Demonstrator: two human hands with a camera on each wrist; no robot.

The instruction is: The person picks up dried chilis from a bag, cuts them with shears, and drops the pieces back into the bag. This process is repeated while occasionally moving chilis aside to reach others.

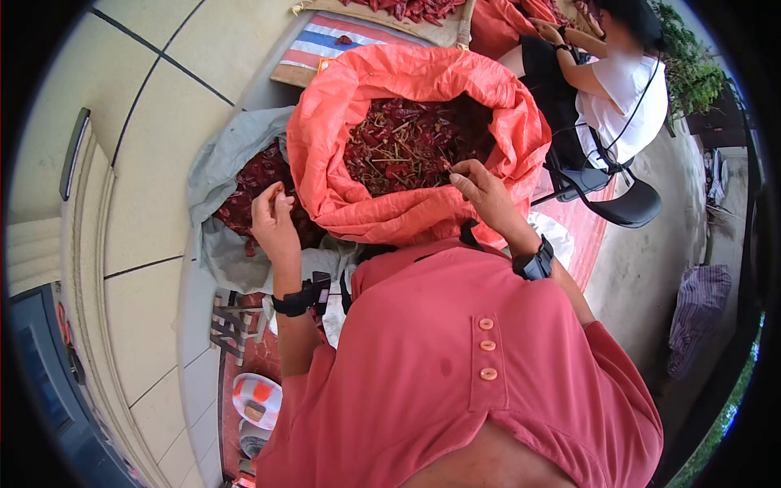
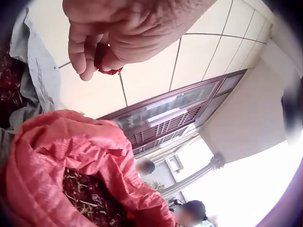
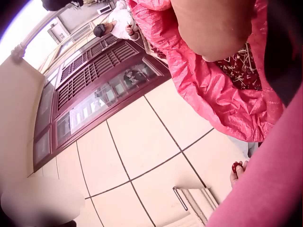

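Note:
A dried red pepper (image 2: 102,60) is pinched between the thumb and fingers of my left hand (image 1: 275,228), which hovers over the grey sack (image 1: 213,167) of red peppers, left of the red sack. The red sack (image 1: 325,106) has a rolled rim and holds dark red peppers and pale stems (image 1: 399,150). My right hand (image 1: 490,198) is over this sack's near right rim, thumb and index fingertips close together at the contents; whether they pinch anything is unclear. In the right wrist view, the back of that hand hides its fingertips.
Another person in a white top (image 1: 622,98) sits at upper right beside a black chair seat (image 1: 630,203), hands at another red sack. A striped cloth (image 1: 325,41) and more peppers (image 1: 411,8) lie beyond. A small wooden stool (image 1: 232,325) and a patterned basin (image 1: 257,400) stand lower left.

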